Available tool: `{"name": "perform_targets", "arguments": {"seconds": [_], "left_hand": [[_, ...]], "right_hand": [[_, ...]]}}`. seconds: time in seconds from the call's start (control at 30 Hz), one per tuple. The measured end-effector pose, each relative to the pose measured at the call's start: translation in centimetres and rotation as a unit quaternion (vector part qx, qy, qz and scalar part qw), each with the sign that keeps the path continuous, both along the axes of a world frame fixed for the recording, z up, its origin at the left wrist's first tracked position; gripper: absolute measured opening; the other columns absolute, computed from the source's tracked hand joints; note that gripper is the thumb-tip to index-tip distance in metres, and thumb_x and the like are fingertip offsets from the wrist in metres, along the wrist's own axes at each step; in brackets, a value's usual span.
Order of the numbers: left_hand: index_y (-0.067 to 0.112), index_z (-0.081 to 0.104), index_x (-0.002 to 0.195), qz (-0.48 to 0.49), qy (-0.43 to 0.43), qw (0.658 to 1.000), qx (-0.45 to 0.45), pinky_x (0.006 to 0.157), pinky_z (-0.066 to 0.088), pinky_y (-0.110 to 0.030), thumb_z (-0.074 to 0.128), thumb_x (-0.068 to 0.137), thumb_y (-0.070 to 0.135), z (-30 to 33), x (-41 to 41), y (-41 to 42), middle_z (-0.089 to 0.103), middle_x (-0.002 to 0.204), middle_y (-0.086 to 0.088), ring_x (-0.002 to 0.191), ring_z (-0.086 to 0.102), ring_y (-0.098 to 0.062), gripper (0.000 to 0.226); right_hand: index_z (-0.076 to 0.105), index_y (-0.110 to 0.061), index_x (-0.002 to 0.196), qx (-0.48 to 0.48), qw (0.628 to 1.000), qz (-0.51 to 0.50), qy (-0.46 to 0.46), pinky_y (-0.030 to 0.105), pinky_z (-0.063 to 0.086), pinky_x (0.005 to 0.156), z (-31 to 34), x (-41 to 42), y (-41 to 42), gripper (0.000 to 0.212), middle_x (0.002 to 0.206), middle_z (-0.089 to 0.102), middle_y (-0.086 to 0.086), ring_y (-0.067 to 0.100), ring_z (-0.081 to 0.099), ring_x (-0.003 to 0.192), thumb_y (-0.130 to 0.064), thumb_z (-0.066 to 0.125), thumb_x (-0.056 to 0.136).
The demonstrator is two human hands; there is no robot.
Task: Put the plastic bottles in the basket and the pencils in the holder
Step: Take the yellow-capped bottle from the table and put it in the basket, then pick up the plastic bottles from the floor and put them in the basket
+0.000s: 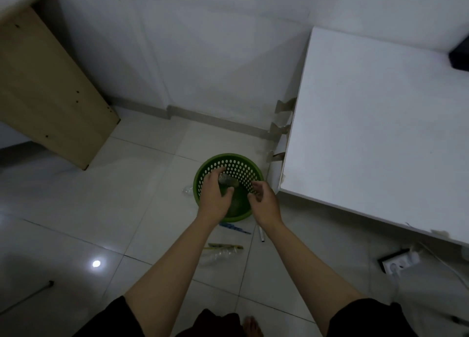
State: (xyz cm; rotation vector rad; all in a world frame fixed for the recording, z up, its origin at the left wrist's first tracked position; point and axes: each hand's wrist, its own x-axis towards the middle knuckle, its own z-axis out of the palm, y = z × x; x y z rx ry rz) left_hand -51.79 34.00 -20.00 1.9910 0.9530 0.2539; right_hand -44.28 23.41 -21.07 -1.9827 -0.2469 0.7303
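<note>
Two hands: both over the green basket (229, 162), which stands on the floor (101, 197).
Basket: perforated wall; inside dim, maybe 1 bottle at bottom, can't tell for sure.
Left hand (214, 197): fingers (215, 171) & thumb wrapped round a plastic bottle (228, 180), held above basket's opening; bottle sticks out past fingertips toward basket's far wall.
Right hand (264, 199): fingers loosely curled, spread, holding nothing; over basket's right rim, just beside the bottle, not touching.
Clear bottle (187, 190): on floor, just left of basket.
2nd clear bottle (220, 255): floor, nearer the person than basket.
Pencils: blue (234, 228), yellow-green (225, 247), white (261, 234); floor, just on the near side of basket.
White surface (380, 133): right of basket.
</note>
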Motion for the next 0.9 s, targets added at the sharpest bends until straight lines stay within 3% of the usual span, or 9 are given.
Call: {"name": "perform_targets", "arguments": {"seconds": [0.17, 0.37, 0.53, 0.67, 0.8, 0.9], "left_hand": [[0.013, 0.042, 0.136, 0.004, -0.001, 1.000, -0.005, 0.098, 0.030, -0.019, 0.061, 0.087, 0.009, -0.3, -2.1, -2.8, 0.045, 0.136, -0.012, 0.126, 0.043, -0.022, 0.053], [0.009, 0.043, 0.135, 0.022, -0.018, 1.000, -0.005, 0.099, 0.034, -0.023, 0.061, 0.087, 0.007, -1.3, -4.7, -7.2, 0.045, 0.135, -0.016, 0.124, 0.045, -0.024, 0.051], [0.007, 0.044, 0.135, 0.027, -0.024, 0.999, 0.001, 0.099, 0.032, -0.017, 0.061, 0.086, 0.005, -3.9, -7.2, -10.4, 0.047, 0.132, -0.016, 0.124, 0.046, -0.024, 0.051], [0.006, 0.044, 0.135, 0.026, -0.023, 0.999, 0.012, 0.098, 0.033, -0.016, 0.062, 0.086, 0.005, -8.4, -7.8, -10.9, 0.048, 0.131, -0.018, 0.124, 0.046, -0.025, 0.052], [0.001, 0.046, 0.132, 0.026, -0.028, 0.999, 0.031, 0.085, 0.029, -0.006, 0.060, 0.087, 0.003, -16.2, -9.6, -11.5, 0.050, 0.126, -0.021, 0.118, 0.048, -0.026, 0.047], [0.004, 0.045, 0.133, 0.019, -0.008, 0.999, 0.033, 0.092, 0.032, -0.015, 0.059, 0.087, 0.005, -22.3, -11.5, -11.9, 0.049, 0.129, -0.019, 0.122, 0.046, -0.027, 0.048]], "right_hand": [[0.053, -0.006, 0.123, -0.012, 1.000, -0.002, -0.004, 0.024, 0.046, 0.089, -0.5, -2.0, -3.2, 0.030, 0.126, 0.059, 0.012, 0.020, 0.057, 0.110, -0.004, 0.054, 0.093], [0.054, -0.004, 0.121, -0.026, 0.999, 0.020, -0.018, 0.026, 0.048, 0.078, -2.3, -3.6, -6.8, 0.029, 0.124, 0.059, 0.015, 0.025, 0.058, 0.110, -0.006, 0.052, 0.093], [0.053, -0.004, 0.123, -0.030, 0.998, 0.041, -0.025, 0.023, 0.043, 0.083, -5.2, -4.7, -9.2, 0.030, 0.125, 0.058, 0.016, 0.025, 0.059, 0.110, -0.005, 0.052, 0.093], [0.055, -0.004, 0.121, -0.031, 0.998, 0.024, -0.041, 0.023, 0.043, 0.082, -9.4, -4.6, -9.4, 0.029, 0.122, 0.060, 0.015, 0.025, 0.060, 0.107, -0.005, 0.053, 0.092], [0.055, -0.001, 0.119, -0.027, 0.998, 0.019, -0.054, 0.024, 0.042, 0.081, -16.8, -5.7, -9.4, 0.027, 0.121, 0.060, 0.017, 0.026, 0.060, 0.106, -0.004, 0.053, 0.091], [0.054, -0.002, 0.121, -0.025, 0.998, 0.027, -0.047, 0.030, 0.047, 0.086, -22.7, -7.4, -9.8, 0.028, 0.124, 0.059, 0.017, 0.027, 0.059, 0.108, -0.005, 0.053, 0.092]]}}
